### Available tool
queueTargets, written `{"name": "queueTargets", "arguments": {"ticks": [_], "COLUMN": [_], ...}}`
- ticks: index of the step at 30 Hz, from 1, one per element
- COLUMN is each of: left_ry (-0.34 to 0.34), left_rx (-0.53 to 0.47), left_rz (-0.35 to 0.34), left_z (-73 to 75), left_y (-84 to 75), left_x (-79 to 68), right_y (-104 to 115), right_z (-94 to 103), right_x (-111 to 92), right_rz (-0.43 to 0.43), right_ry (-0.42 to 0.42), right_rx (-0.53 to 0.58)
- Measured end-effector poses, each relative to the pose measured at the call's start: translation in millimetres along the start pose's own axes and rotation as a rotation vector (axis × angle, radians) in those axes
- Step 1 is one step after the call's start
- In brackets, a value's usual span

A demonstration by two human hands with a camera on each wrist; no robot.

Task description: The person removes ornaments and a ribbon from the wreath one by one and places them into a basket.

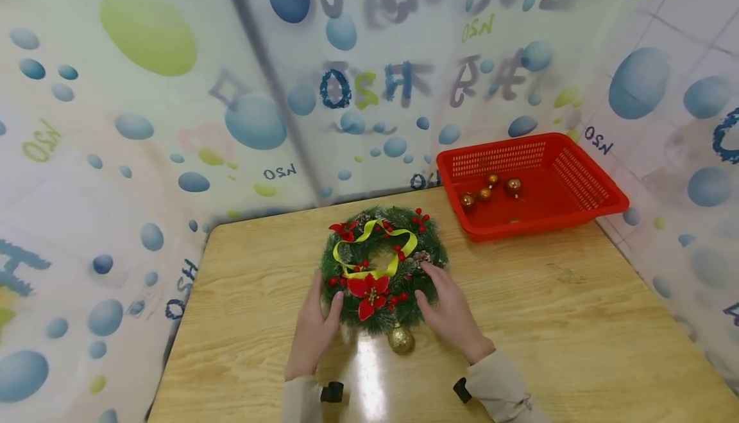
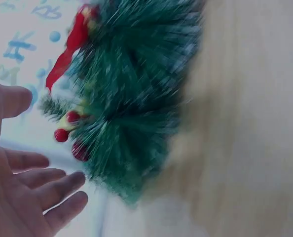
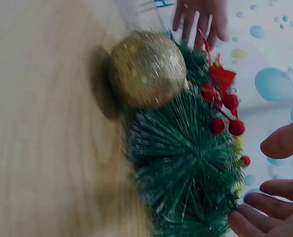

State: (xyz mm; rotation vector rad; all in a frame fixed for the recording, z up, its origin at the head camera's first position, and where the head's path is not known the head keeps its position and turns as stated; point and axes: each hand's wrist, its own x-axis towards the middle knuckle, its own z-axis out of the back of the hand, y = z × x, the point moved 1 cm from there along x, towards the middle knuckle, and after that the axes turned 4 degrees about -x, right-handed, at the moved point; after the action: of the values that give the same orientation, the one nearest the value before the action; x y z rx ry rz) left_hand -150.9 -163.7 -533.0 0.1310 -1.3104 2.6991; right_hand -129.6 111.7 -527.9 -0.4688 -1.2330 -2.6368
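Note:
A green Christmas wreath (image 1: 427,291) lies on the wooden table, dressed with red poinsettia flowers (image 1: 368,294), red berries and pinecones. A yellow ribbon (image 1: 408,243) loops over its top. At its near edge is a gold ball ornament (image 1: 401,339), seen large in the right wrist view. My left hand (image 1: 314,323) is at the wreath's left side, fingers spread and relaxed; the left wrist view shows its fingers (image 2: 57,195) beside the greenery, gripping nothing. On the right side my right hand (image 1: 453,314) is held likewise, its fingers (image 3: 270,205) loosely extended near the needles.
A red plastic basket (image 1: 554,221) stands at the table's back right corner, with several gold ball ornaments (image 1: 485,194) inside. Behind the table (image 1: 254,294) hangs a white curtain (image 1: 173,102) printed with blue and green dots.

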Motion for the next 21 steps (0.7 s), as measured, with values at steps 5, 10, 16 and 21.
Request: {"name": "queueTargets", "arguments": {"ticks": [5, 10, 16, 21], "left_ry": [0.042, 0.087, 0.122, 0.137], "left_rx": [0.009, 0.001, 0.031, 0.005], "left_rz": [0.052, 0.096, 0.097, 0.114], "left_z": [11.7, 9.6, -0.9, -4.9], "left_y": [3.7, 10.3, 19.1, 17.9], "left_x": [14.3, 26.1, 28.6, 23.6], "right_y": [8, 13, 15, 11], "right_z": [-4.0, -8.6, -12.6, -11.8], "right_x": [-10, -16, -20, -20], "right_rz": [0.009, -0.003, -0.019, -0.053], "right_ry": [0.06, 0.164, 0.249, 0.277], "right_rx": [-0.007, -0.033, -0.043, -0.033]}}
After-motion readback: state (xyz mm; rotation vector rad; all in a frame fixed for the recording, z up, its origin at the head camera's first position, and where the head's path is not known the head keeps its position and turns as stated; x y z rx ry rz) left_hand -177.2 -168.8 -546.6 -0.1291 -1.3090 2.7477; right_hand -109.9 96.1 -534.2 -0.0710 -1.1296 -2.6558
